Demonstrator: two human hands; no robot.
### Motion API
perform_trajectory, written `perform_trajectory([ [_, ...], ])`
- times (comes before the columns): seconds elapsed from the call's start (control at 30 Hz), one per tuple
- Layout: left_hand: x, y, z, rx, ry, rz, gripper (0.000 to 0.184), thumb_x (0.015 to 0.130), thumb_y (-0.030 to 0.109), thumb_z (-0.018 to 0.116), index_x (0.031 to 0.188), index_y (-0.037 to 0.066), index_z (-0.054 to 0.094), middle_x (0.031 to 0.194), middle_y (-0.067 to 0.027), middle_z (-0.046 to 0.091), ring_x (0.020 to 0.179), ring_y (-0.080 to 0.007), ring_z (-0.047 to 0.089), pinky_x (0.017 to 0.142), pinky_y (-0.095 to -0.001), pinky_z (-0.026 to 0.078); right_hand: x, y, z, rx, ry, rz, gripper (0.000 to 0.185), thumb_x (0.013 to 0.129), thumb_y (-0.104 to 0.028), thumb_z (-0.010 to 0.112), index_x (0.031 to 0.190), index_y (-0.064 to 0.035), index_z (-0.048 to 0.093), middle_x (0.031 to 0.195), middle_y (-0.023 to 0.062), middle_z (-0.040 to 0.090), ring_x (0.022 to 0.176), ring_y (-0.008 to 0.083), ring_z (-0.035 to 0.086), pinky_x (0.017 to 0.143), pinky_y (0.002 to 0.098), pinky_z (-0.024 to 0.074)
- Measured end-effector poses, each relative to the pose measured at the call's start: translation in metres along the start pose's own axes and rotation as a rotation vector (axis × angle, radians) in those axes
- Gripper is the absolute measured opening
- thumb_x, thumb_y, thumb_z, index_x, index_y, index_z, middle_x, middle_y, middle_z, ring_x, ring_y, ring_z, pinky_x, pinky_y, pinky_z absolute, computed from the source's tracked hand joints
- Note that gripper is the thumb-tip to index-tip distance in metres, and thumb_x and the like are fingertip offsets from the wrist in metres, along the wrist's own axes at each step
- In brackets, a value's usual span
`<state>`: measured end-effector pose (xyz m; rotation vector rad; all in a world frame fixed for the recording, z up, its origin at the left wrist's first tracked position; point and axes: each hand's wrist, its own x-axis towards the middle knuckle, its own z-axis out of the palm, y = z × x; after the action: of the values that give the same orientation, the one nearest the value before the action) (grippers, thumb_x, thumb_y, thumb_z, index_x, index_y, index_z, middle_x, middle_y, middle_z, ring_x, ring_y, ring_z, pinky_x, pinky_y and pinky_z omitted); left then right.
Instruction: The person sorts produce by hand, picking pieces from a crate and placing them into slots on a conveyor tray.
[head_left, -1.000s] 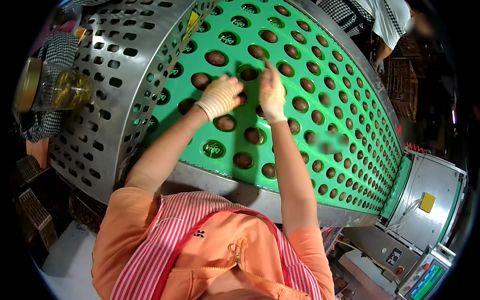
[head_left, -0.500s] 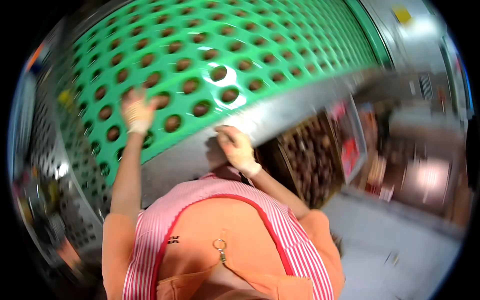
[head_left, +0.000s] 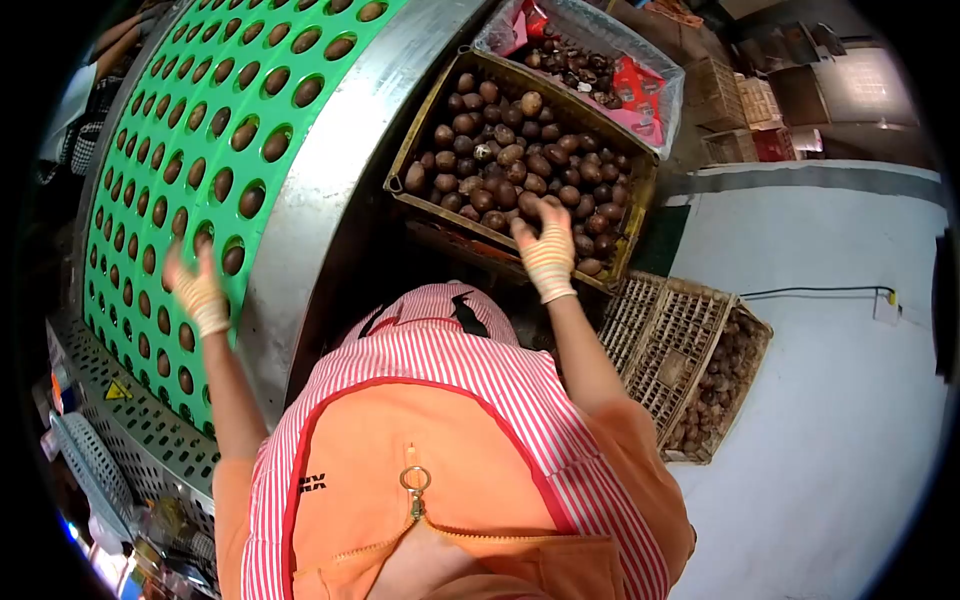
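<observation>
Brought right hand [head_left: 550,258] to crate's [head_left: 640,210] near edge, cannot tell if grasping brown items [head_left: 510,155]; spans to green panel's [head_left: 312,118] near edge with released left hand [head_left: 203,297].

Green perforated sheet [head_left: 207,110], purplish-brown round fruits [head_left: 510,155], pink-and-white striped apron [head_left: 420,350], plain orange shirt [head_left: 420,440], yellowish striped gloves [head_left: 550,268].

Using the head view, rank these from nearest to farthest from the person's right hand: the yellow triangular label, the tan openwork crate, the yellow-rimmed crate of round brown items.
1. Yellow-rimmed crate: directly beneath the right hand.
2. Tan openwork crate: right of it, lower in view.
3. Yellow triangular label: far left.
</observation>
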<state>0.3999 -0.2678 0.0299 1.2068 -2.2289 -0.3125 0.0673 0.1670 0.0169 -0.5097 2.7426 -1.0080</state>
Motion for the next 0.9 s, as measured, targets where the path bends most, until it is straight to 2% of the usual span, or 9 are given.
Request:
perform_trajectory([
  [0.03, -0.008, 0.066, 0.015, -0.242, -0.032, 0.054, 0.048, 0.085, 0.015, 0.072, 0.128, 0.001, 0.056, 0.126, -0.0192, 0.058, 0.116, -0.0313, 0.055, 0.098, -0.0428, 0.045, 0.006, 0.016, -0.001, -0.074, -0.002, 0.031, 0.062, 0.077, -0.035, 0.073, 0.133, -0.0182, 0.054, 0.132, 0.0182, 0.047, 0.117, 0.04, 0.049, 0.1, 0.0476, 0.043],
  [0.1, -0.026, 0.155, 0.048, -0.373, -0.293, 0.181, 0.047, 0.082, 0.014, 0.074, 0.125, 0.003, 0.059, 0.129, -0.0154, 0.058, 0.116, -0.0287, 0.057, 0.098, -0.0397, 0.046, 0.025, 0.004, -0.012, -0.106, -0.186, 0.128, 0.076, 0.074, -0.038, 0.075, 0.142, -0.0235, 0.045, 0.142, 0.0188, 0.038, 0.126, 0.0436, 0.04, 0.104, 0.0508, 0.0393],
  [0.17, -0.038, 0.235, 0.066, -0.183, -0.432, 0.473, 0.051, 0.084, 0.023, 0.071, 0.128, 0.003, 0.057, 0.135, -0.0199, 0.053, 0.122, -0.0356, 0.054, 0.101, -0.043, 0.045, 0.043, 0.003, 0.003, -0.176, -0.232, -0.02, 0.084, 0.073, -0.042, 0.075, 0.147, -0.0256, 0.038, 0.147, 0.0184, 0.033, 0.131, 0.0446, 0.035, 0.105, 0.0531, 0.0383],
  [0.3, -0.045, 0.317, 0.117, 0.028, -0.809, 0.439, 0.06, 0.077, 0.03, 0.074, 0.128, 0.005, 0.055, 0.14, -0.0214, 0.046, 0.123, -0.0392, 0.051, 0.099, -0.0465, 0.046, 0.077, -0.006, 0.033, -0.407, -0.404, -0.052, 0.072, 0.078, -0.05, 0.069, 0.143, -0.0277, 0.046, 0.15, 0.0149, 0.032, 0.134, 0.0403, 0.034, 0.103, 0.059, 0.0369],
  [0.43, -0.044, 0.342, 0.174, 0.277, -0.903, 0.47, 0.057, 0.074, 0.029, 0.075, 0.124, 0.007, 0.057, 0.123, -0.0192, 0.051, 0.109, -0.0387, 0.057, 0.091, -0.0449, 0.051, 0.097, 0.0, 0.03, -0.471, -0.417, -0.15, 0.056, 0.08, -0.051, 0.066, 0.128, -0.0232, 0.059, 0.145, 0.014, 0.039, 0.126, 0.0352, 0.045, 0.093, 0.0561, 0.0458],
  [0.5, -0.042, 0.36, 0.192, 0.553, -0.908, 0.496, 0.051, 0.072, 0.03, 0.074, 0.119, 0.013, 0.062, 0.122, -0.0153, 0.054, 0.112, -0.0357, 0.056, 0.084, -0.0496, 0.054, 0.109, 0.019, 0.023, -0.387, -0.338, -0.356, 0.056, 0.079, -0.05, 0.067, 0.126, -0.0207, 0.06, 0.143, 0.0177, 0.043, 0.125, 0.0381, 0.048, 0.096, 0.0502, 0.0475],
  [0.6, -0.044, 0.376, 0.213, 0.584, -0.915, 0.45, 0.049, 0.079, 0.027, 0.07, 0.127, 0.02, 0.061, 0.133, -0.0165, 0.052, 0.132, -0.0436, 0.043, 0.089, -0.0538, 0.052, 0.133, 0.04, 0.005, -0.212, -0.346, -0.572, 0.062, 0.073, -0.047, 0.075, 0.126, -0.0168, 0.062, 0.143, 0.0254, 0.04, 0.126, 0.0425, 0.046, 0.101, 0.0479, 0.0456],
  [0.67, -0.046, 0.372, 0.242, 0.574, -0.954, 0.389, 0.038, 0.09, 0.026, 0.059, 0.129, 0.03, 0.058, 0.134, -0.0106, 0.051, 0.131, -0.0411, 0.043, 0.087, -0.0525, 0.052, 0.139, 0.039, -0.01, -0.341, -0.485, -0.513, 0.065, 0.071, -0.05, 0.077, 0.128, -0.0215, 0.061, 0.147, 0.0237, 0.035, 0.131, 0.0411, 0.043, 0.101, 0.0473, 0.0455],
  [0.9, -0.025, 0.388, 0.245, 0.467, -1.032, 0.414, 0.066, 0.072, 0.024, 0.078, 0.133, 0.029, 0.054, 0.132, -0.0074, 0.049, 0.122, -0.0355, 0.047, 0.082, -0.0467, 0.052, 0.171, 0.028, -0.023, -0.362, -0.677, -0.376, 0.068, 0.071, -0.055, 0.075, 0.127, -0.019, 0.061, 0.14, 0.0266, 0.035, 0.122, 0.0445, 0.049, 0.101, 0.0453, 0.0447],
])
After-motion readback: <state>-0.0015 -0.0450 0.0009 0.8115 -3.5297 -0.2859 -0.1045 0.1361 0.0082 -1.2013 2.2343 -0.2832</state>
